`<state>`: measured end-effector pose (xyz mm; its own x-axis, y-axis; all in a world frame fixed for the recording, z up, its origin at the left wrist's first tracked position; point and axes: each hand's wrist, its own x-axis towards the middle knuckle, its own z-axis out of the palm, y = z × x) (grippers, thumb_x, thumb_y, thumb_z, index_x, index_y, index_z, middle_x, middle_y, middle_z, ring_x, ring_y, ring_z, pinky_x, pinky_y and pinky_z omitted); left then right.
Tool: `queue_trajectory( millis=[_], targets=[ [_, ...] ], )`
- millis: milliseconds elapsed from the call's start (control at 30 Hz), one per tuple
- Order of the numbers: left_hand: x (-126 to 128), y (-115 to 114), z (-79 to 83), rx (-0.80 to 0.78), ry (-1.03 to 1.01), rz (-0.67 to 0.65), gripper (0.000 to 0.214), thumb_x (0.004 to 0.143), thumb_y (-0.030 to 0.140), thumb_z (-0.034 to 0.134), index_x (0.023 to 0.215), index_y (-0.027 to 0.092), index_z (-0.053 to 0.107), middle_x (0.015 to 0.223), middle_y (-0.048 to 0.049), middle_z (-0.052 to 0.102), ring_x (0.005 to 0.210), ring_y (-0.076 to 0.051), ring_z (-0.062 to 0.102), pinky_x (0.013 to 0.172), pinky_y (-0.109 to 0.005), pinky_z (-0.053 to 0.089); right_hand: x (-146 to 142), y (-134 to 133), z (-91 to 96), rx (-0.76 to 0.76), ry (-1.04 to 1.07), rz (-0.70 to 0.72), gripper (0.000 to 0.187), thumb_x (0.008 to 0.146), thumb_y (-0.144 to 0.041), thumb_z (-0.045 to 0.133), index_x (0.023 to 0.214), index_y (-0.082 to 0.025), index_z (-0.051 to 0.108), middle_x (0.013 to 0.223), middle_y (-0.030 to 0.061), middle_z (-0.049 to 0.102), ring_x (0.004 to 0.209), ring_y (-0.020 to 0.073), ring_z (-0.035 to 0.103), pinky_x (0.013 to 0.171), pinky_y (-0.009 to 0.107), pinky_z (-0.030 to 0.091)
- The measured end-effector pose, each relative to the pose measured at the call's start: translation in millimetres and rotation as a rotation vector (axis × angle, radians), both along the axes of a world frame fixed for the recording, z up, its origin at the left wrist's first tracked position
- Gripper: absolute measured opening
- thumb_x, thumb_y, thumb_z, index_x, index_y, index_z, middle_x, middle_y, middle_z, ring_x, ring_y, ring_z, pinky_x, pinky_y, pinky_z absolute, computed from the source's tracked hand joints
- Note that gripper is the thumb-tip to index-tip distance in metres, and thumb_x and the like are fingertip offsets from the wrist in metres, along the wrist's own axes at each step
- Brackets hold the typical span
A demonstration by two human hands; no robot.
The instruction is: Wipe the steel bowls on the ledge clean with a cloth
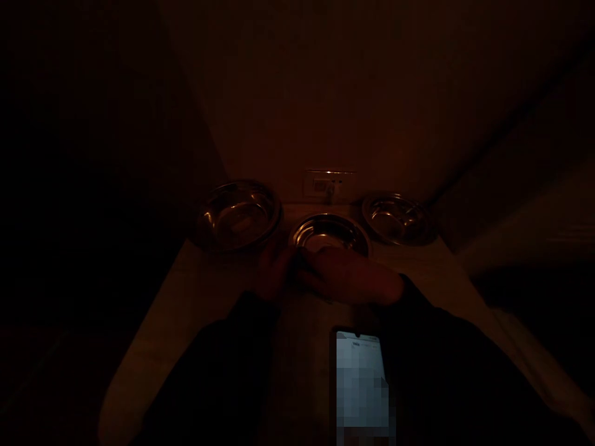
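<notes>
The scene is very dark. My right hand (341, 272) is closed, its fingers curled in front of the middle metal bowl (328, 223), hiding the bowl's near side. Close on its left is my left hand (274, 272), in deep shadow, with its fingertips meeting those of the right. Whatever lies between the fingers is too dark to make out. Below my right hand a lit phone (362, 381) lies on the table, its screen blurred out.
A larger metal bowl (239, 217) stands at the back left of the wooden table (158, 328). Another shiny bowl (397, 220) sits at the back right, with something indistinct inside. A wall socket (328, 184) is behind the middle bowl.
</notes>
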<state>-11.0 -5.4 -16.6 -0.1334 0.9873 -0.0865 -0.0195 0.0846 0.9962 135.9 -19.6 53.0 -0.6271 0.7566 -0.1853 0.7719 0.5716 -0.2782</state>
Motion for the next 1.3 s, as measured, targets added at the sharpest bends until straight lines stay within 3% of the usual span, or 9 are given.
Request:
queue_trajectory(
  millis=[167, 400, 567, 700, 967, 1200, 1300],
  targets=[
    [3, -4, 5.9, -0.034, 0.054, -0.076, 0.050, 0.069, 0.034, 0.062, 0.113, 0.011, 0.062, 0.110, -0.0114, 0.070, 0.106, -0.028, 0.062, 0.092, -0.040, 0.048, 3, 2, -4.2, -0.002, 0.003, -0.003, 0.043, 0.096, -0.043, 0.033, 0.121, -0.015, 0.054, 0.102, 0.0123, 0.069, 0.085, 0.0226, 0.066, 0.068, 0.029, 0.043],
    [3, -5, 9.9, -0.041, 0.077, -0.068, 0.046, 0.070, 0.030, 0.060, 0.111, 0.011, 0.064, 0.111, -0.0106, 0.070, 0.108, -0.028, 0.061, 0.092, -0.037, 0.048, 4, 0, -2.9, -0.014, -0.020, 0.001, 0.045, 0.096, -0.044, 0.030, 0.121, -0.016, 0.054, 0.101, 0.0126, 0.069, 0.084, 0.0227, 0.066, 0.065, 0.029, 0.042],
    [3, -4, 7.1, -0.037, 0.046, -0.032, 0.045, 0.070, 0.030, 0.062, 0.112, 0.014, 0.064, 0.107, -0.0091, 0.071, 0.101, -0.027, 0.064, 0.087, -0.038, 0.051, 15, -2, 9.3, -0.087, -0.106, 0.029, 0.034, 0.091, -0.041, 0.043, 0.105, -0.018, 0.064, 0.092, 0.0099, 0.071, 0.076, 0.0217, 0.066, 0.060, 0.028, 0.042],
    [3, -4, 5.7, -0.009, 0.036, -0.040, 0.046, 0.072, 0.030, 0.061, 0.114, 0.013, 0.064, 0.112, -0.0107, 0.070, 0.109, -0.028, 0.061, 0.093, -0.040, 0.048, 20, 0, 12.2, -0.169, -0.130, 0.048, 0.031, 0.089, -0.040, 0.045, 0.102, -0.020, 0.066, 0.093, 0.0072, 0.071, 0.074, 0.0192, 0.065, 0.060, 0.026, 0.042],
    [4, -3, 2.4, 0.026, 0.117, -0.047, 0.042, 0.076, 0.028, 0.057, 0.114, 0.013, 0.064, 0.122, -0.0110, 0.066, 0.119, -0.027, 0.056, 0.103, -0.040, 0.041, 3, 0, -1.3, -0.048, -0.010, 0.030, 0.042, 0.096, -0.041, 0.032, 0.117, -0.014, 0.056, 0.103, 0.0141, 0.069, 0.087, 0.0219, 0.065, 0.072, 0.029, 0.045],
    [0, 0, -2.3, 0.044, 0.094, -0.039, 0.042, 0.074, 0.030, 0.061, 0.113, 0.013, 0.065, 0.125, -0.0120, 0.064, 0.119, -0.027, 0.056, 0.104, -0.041, 0.040, 19, -6, 17.4, -0.147, -0.192, 0.051, 0.036, 0.089, -0.040, 0.044, 0.107, -0.016, 0.064, 0.093, 0.0117, 0.071, 0.076, 0.0230, 0.067, 0.058, 0.029, 0.042],
    [1, -1, 0.8, 0.019, 0.103, -0.055, 0.039, 0.077, 0.030, 0.058, 0.113, 0.015, 0.066, 0.123, -0.0092, 0.065, 0.119, -0.025, 0.056, 0.104, -0.040, 0.039, 17, -6, 15.8, -0.146, -0.180, 0.071, 0.035, 0.090, -0.041, 0.044, 0.103, -0.017, 0.066, 0.090, 0.0104, 0.071, 0.074, 0.0220, 0.066, 0.057, 0.028, 0.041]
  ],
)
